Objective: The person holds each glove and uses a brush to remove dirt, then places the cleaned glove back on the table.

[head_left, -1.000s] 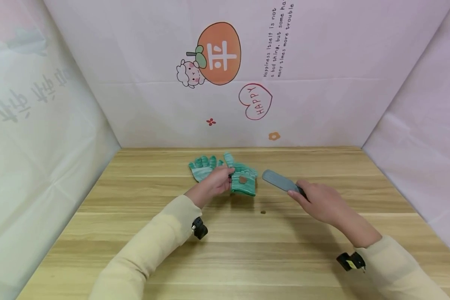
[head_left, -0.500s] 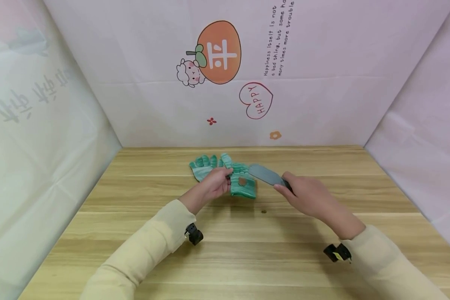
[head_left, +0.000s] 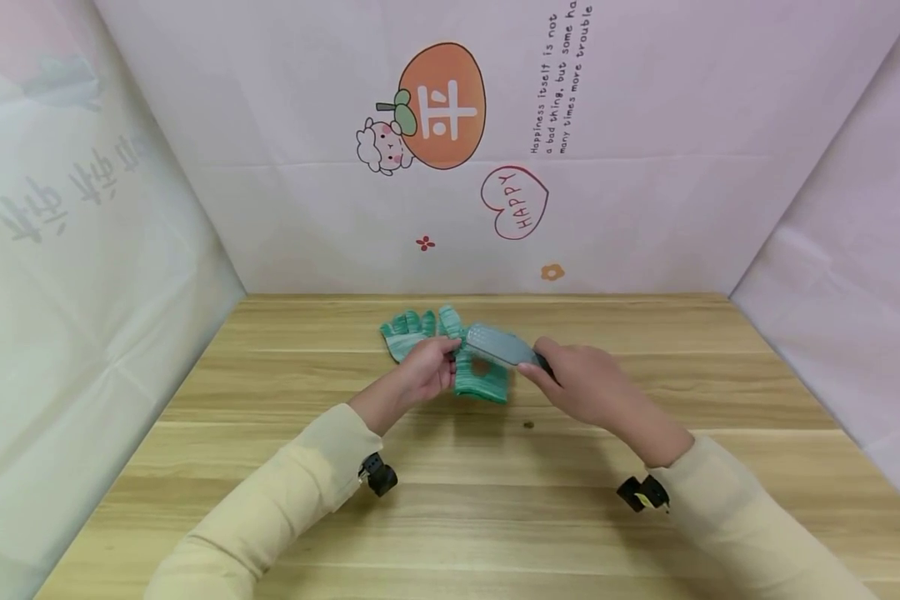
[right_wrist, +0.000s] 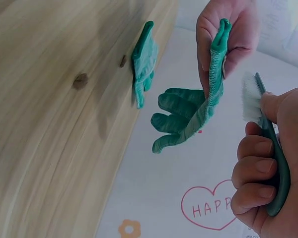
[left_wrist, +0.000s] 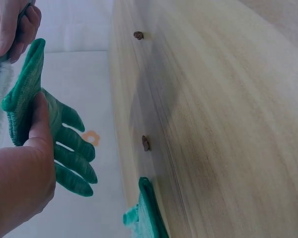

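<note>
My left hand (head_left: pixel 426 372) pinches a green knitted glove (head_left: pixel 483 387) at its side and holds it up above the table, fingers drooping in the wrist views. A brown spot (head_left: pixel 480 367) shows near its cuff. My right hand (head_left: pixel 588 385) grips the handle of a grey-green brush (head_left: pixel 495 345), whose head overlaps the glove in the head view. White bristles (right_wrist: pixel 251 97) face the glove, with a small gap visible in the right wrist view. The second green glove (head_left: pixel 407 335) lies on the table behind my left hand, partly hidden by it.
On the wooden table (head_left: pixel 450 517) lies a small brown crumb (head_left: pixel 528 425) in front of the held glove. Another brown bit (left_wrist: pixel 145 143) shows closer to the lying glove in the left wrist view. White printed sheets (head_left: pixel 307 225) stand around the back and sides.
My right hand has carried the brush leftward, from beside the glove to over it. The left hand, still gripping the glove, has shifted slightly left.
</note>
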`<state>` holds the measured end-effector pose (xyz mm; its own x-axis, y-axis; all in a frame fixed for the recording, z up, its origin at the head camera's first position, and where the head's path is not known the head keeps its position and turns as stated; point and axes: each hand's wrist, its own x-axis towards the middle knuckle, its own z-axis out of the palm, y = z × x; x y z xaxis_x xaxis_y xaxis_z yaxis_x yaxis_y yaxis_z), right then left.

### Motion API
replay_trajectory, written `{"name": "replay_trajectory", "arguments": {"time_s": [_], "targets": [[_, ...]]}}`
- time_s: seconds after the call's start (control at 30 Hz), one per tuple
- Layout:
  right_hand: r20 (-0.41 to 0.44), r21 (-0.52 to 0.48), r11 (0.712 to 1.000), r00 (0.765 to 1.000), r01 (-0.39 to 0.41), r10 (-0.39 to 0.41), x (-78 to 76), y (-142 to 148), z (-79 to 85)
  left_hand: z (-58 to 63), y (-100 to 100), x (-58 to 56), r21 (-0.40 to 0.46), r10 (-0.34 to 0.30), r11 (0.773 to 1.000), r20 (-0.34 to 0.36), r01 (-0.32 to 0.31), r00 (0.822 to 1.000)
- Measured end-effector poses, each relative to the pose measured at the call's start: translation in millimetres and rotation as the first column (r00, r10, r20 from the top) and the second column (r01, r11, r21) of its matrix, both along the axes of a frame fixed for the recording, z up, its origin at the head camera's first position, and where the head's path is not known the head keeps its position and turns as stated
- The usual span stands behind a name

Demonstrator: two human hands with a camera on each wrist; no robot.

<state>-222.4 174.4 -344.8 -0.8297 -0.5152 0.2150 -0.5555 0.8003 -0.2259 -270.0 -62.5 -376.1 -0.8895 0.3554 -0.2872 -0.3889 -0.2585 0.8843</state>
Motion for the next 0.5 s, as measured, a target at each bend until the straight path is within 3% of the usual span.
{"name": "replay_trajectory", "arguments": {"time_s": [0.5], "targets": [[0.011,-0.009,0.999,0.999,-0.038,0.038,-7.4,-15,-7.1,0.8,-6,4.7,0.059,0.028,0.998,0.006,-0.028,1.000]]}}
